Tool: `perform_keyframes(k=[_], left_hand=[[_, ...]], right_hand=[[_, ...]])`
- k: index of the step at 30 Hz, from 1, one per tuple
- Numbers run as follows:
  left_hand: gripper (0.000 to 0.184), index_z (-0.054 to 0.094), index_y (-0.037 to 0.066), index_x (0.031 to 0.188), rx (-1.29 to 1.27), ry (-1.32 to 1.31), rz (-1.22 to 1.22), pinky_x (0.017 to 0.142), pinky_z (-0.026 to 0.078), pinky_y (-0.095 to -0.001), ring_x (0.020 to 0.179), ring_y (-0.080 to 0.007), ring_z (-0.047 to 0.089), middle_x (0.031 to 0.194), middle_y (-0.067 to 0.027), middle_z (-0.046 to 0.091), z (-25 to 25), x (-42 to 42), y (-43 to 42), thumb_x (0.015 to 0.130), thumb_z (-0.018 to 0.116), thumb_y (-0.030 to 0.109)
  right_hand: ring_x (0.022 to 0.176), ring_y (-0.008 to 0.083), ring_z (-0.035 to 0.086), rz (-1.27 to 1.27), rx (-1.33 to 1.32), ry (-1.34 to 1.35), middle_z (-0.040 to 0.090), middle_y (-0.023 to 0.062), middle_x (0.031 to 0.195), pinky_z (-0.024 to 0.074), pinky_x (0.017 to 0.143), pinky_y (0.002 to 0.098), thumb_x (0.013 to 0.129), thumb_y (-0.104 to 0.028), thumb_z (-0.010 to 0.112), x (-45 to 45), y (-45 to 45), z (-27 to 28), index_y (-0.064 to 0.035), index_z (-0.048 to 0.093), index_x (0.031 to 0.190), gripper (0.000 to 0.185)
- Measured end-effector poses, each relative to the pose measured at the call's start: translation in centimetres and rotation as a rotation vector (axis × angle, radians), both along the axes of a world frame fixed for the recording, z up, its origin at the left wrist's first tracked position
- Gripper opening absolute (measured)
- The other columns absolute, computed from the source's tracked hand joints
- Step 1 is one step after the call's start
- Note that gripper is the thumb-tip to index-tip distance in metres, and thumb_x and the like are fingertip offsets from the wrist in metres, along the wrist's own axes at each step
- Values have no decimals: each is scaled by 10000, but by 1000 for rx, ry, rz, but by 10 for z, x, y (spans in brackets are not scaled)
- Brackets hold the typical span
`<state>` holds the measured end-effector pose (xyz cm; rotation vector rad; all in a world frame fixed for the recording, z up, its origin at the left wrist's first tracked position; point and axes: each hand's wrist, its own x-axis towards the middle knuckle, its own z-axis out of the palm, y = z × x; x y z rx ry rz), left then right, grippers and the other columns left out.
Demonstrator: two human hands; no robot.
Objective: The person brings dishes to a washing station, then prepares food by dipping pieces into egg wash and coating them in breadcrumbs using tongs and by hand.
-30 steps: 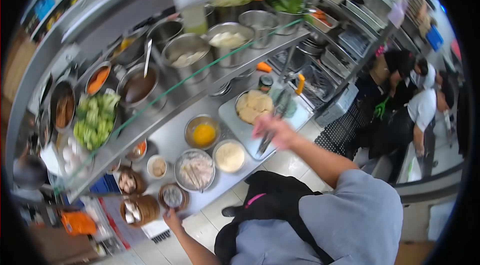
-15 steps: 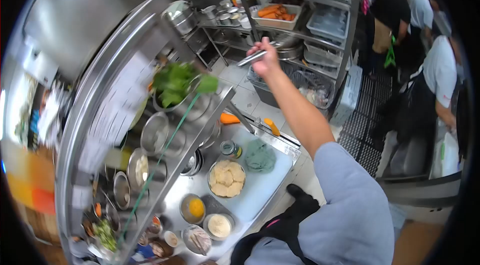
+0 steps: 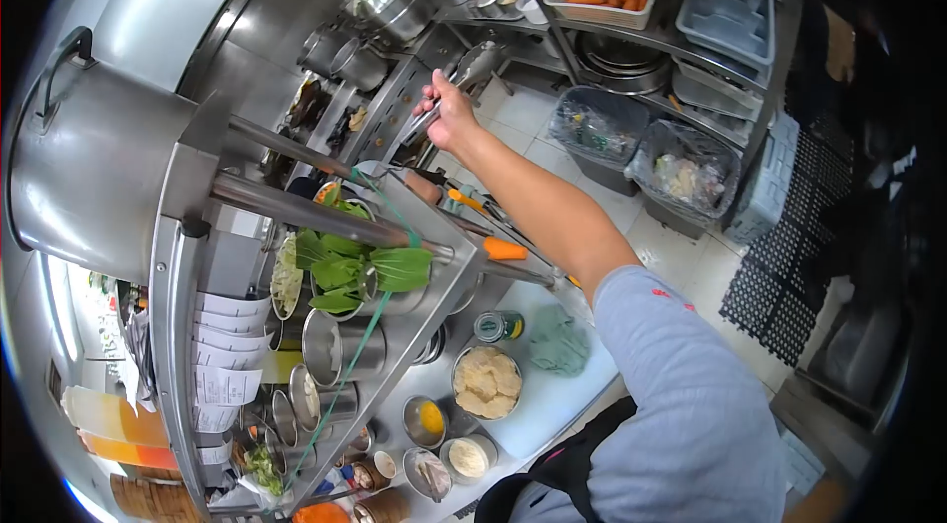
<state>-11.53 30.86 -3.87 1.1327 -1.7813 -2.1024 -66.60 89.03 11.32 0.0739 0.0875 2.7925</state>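
A: Where is the item lying against the fingers?

B: One metal utensil (image 3: 413, 128), looking like tongs, is running through the grip of the right hand (image 3: 450, 114); one end is jutting down and left past the fingers, the other is rising up and right

A: Fingers?

B: Right fingers are clamping together round the utensil, thumb pointing up. Left hand is falling outside the view, so cannot tell its fingers

A: Counts?

B: One green cloth (image 3: 559, 340), one jar (image 3: 498, 327) and one heap of pale slabs (image 3: 486, 382) are resting by each other at one cutting board (image 3: 541, 416). One bowl of yellow liquid (image 3: 414, 421) and one heap of pale powder (image 3: 469, 457) are sitting just beside. Two lined bins (image 3: 604, 173) are standing on the floor beyond the arm, one basket of carrots (image 3: 604, 18) is sitting on the rack above; carrots are overlapping too much for counting

A: Arm pose?

B: Right arm (image 3: 554, 202) is stretching out nearly straight, up and left from a grey sleeve (image 3: 681, 365); the hand is showing against the steel stove front (image 3: 390, 118), well apart from the board
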Motion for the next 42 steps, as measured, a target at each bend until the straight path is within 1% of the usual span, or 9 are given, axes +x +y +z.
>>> perform_keyframes(k=[13,20,23,25,26,29,31,37,42], left_hand=[[572,468,113,1394,56,19,167,1077,437,-519,1272,-297,515,1424,-118,492,-10,29,-17,922,627,395],[524,488,140,1372,178,282,435,1058,452,-529,1251,-289,527,1410,-105,499,-53,166,-63,933,616,397],[504,497,151,1362,239,623,561,1050,458,-533,1243,-286,532,1403,-100,502,-111,303,-87,938,611,398],[326,533,116,1121,381,429,843,1076,474,-480,1236,-335,551,1324,-145,540,-144,349,-92,974,602,399],[271,542,116,1109,389,319,881,996,521,-477,1157,-338,587,1214,-130,582,-151,357,-92,948,607,325],[227,538,119,1081,297,162,952,889,559,-469,1039,-311,623,1081,-101,612,-148,366,-78,907,600,250],[223,540,132,1078,266,54,940,814,574,-464,940,-284,638,1016,-77,628,-144,375,-77,875,596,206],[225,541,149,1078,344,-4,936,787,581,-453,941,-290,651,1010,-74,635,-188,424,-82,869,603,205],[296,544,112,1161,337,44,935,760,606,-447,903,-308,686,1026,-119,656,-175,465,-51,873,592,159]], right_hand=[[545,134,435,115,-47,-74,485,10,738,435,606,357,1021,-341,607,-2,-13,-45,-152,473,869,277],[990,352,644,390,-63,-211,663,194,980,516,995,505,952,-477,665,63,-19,-115,27,634,1032,511],[1006,287,666,539,340,115,684,166,1116,537,937,465,1006,-384,598,113,23,-210,-45,643,1173,380],[1086,247,633,461,626,-262,668,110,1165,507,965,438,1035,-291,528,214,-8,-126,-57,603,1303,364],[1188,235,614,129,981,-480,663,115,1276,499,997,405,1005,-334,586,233,19,-166,-58,616,1278,389],[649,43,447,-302,1010,-512,499,-70,771,350,571,214,993,-339,580,306,-51,-110,-113,609,1052,235],[665,42,473,-111,1203,-270,549,-54,835,405,592,231,948,-284,640,337,-156,-61,-93,610,1071,229],[934,163,659,513,1995,418,691,82,1014,534,834,315,906,-144,730,402,-474,-50,-10,634,1088,245],[1131,385,649,358,2604,794,676,235,1209,495,982,475,897,-473,676,408,-650,-138,-95,528,1399,646]])
